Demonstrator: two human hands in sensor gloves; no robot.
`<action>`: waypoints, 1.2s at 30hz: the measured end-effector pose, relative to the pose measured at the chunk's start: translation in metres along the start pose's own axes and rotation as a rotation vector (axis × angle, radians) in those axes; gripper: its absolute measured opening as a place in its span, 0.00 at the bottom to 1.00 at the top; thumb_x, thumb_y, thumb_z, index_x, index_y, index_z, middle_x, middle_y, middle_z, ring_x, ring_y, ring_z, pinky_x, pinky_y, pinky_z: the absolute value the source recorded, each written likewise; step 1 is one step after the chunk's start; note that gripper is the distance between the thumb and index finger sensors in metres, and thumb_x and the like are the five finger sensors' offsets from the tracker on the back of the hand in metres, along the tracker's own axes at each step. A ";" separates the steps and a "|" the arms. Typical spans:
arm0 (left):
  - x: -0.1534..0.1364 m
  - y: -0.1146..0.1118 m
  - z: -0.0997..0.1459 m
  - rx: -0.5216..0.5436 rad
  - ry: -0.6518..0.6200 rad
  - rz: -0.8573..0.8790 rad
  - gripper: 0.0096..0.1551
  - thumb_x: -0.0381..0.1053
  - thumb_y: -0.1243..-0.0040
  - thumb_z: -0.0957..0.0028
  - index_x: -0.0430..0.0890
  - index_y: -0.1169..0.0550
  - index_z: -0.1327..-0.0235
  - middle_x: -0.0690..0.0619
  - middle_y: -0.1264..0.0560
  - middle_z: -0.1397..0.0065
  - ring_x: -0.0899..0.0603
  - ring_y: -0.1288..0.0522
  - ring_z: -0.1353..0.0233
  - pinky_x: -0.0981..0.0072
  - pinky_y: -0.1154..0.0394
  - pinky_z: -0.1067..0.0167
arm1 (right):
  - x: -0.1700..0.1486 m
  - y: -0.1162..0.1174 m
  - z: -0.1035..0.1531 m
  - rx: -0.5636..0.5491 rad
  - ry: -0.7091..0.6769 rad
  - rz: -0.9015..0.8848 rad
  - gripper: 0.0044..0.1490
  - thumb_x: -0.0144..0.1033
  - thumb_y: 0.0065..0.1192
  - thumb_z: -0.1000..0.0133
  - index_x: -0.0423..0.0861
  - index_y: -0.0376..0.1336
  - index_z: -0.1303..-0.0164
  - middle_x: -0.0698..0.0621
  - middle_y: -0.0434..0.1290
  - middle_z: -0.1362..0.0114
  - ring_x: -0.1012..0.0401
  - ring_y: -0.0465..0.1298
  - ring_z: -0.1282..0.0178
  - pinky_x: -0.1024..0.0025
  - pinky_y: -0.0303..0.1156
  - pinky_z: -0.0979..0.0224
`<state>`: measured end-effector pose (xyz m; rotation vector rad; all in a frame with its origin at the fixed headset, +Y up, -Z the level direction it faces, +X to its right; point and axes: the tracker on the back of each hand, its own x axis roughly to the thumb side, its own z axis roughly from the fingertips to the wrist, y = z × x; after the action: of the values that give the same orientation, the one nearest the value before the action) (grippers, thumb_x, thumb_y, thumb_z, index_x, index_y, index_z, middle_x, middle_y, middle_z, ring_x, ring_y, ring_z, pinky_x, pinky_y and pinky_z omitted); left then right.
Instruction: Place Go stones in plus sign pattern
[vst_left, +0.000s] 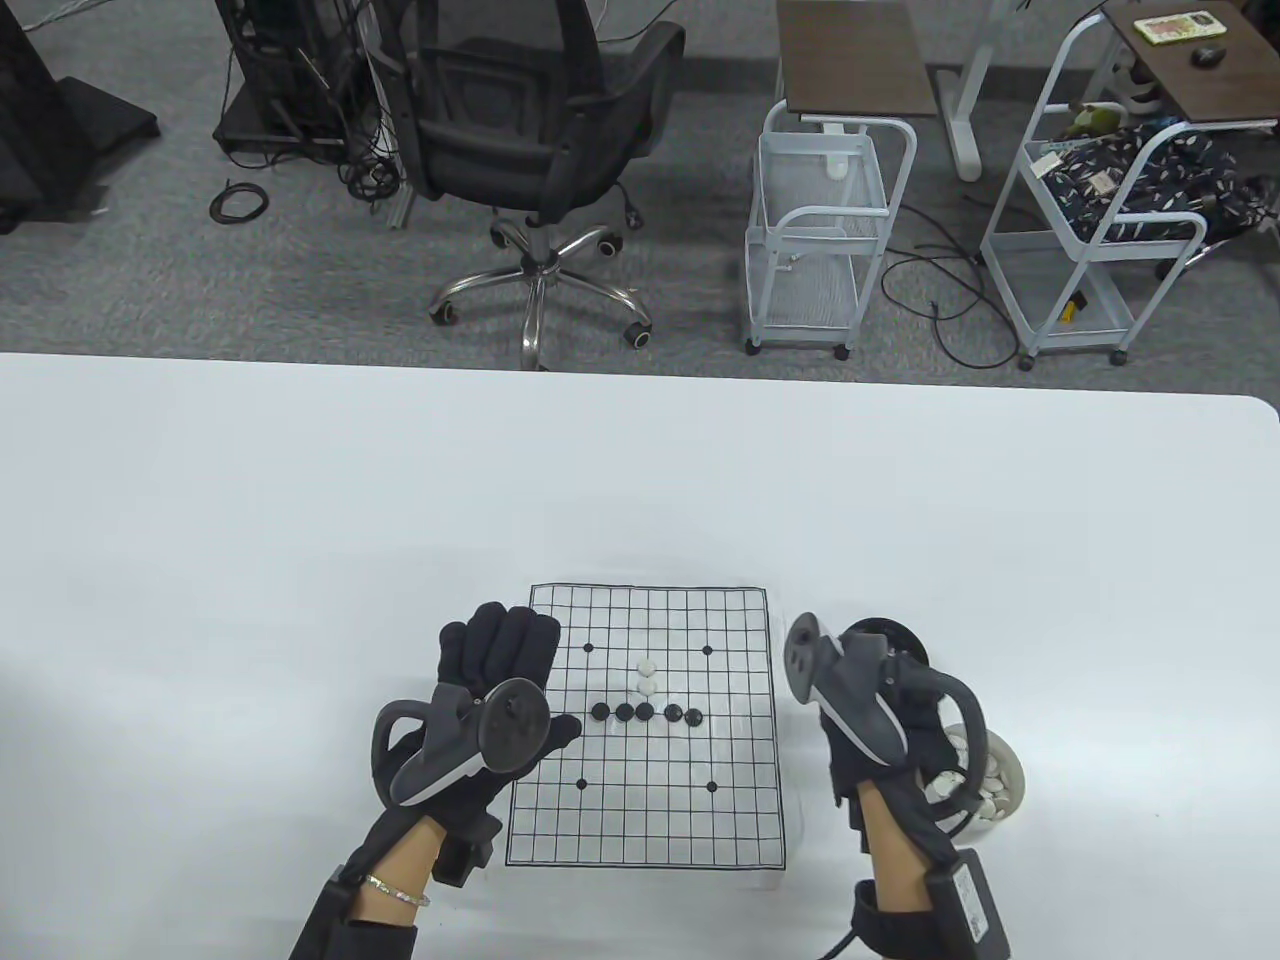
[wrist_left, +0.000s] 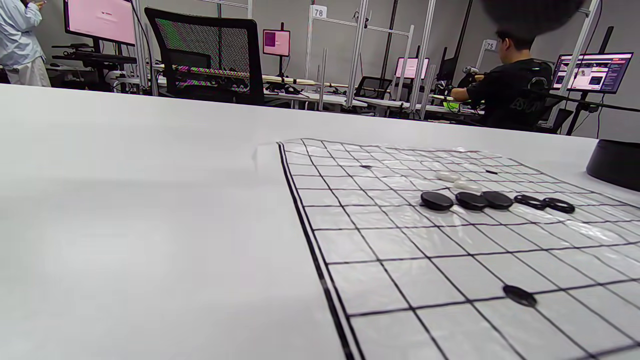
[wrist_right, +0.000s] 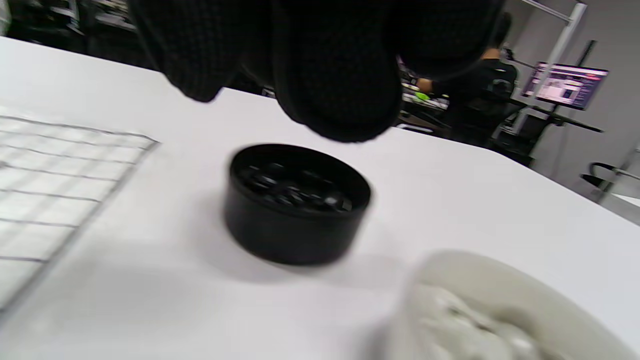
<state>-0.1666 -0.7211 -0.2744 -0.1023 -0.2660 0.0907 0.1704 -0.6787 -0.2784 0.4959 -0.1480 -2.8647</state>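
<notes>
On the board's left edge the left hand (vst_left: 497, 655) lies flat, fingers straight, holding nothing. The board (vst_left: 560, 830) has five black stones (vst_left: 645, 712) in a row, two white stones (vst_left: 647, 676) above. Right hand (vst_left: 905, 720) hovers over the bowls; can't tell its grip.

Five black stones (vst_left: 645, 713) in a row, two white stones (vst_left: 647, 675) — two bowls (wrist_right: 296, 202), one board (vst_left: 640, 800)
</notes>
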 end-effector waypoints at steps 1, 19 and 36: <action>0.000 0.000 0.000 0.000 0.000 -0.001 0.54 0.73 0.57 0.50 0.54 0.61 0.17 0.48 0.59 0.08 0.34 0.60 0.11 0.38 0.64 0.18 | -0.007 0.003 0.000 0.016 0.021 0.005 0.34 0.43 0.68 0.48 0.48 0.66 0.30 0.48 0.79 0.34 0.63 0.83 0.56 0.56 0.74 0.40; 0.001 0.000 0.002 0.001 0.006 -0.018 0.54 0.73 0.57 0.50 0.54 0.60 0.17 0.47 0.59 0.08 0.34 0.60 0.11 0.38 0.64 0.18 | -0.047 0.070 -0.012 0.234 0.166 0.130 0.31 0.39 0.70 0.49 0.45 0.68 0.34 0.48 0.80 0.39 0.66 0.83 0.65 0.60 0.76 0.45; 0.000 0.000 0.002 -0.003 0.012 -0.021 0.54 0.73 0.57 0.50 0.54 0.60 0.17 0.48 0.59 0.08 0.34 0.60 0.11 0.38 0.64 0.18 | -0.049 0.074 -0.011 0.140 0.170 0.141 0.26 0.39 0.71 0.50 0.46 0.71 0.42 0.52 0.82 0.48 0.69 0.80 0.72 0.64 0.77 0.48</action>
<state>-0.1668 -0.7212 -0.2723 -0.1028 -0.2555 0.0691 0.2343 -0.7396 -0.2629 0.7228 -0.3410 -2.6726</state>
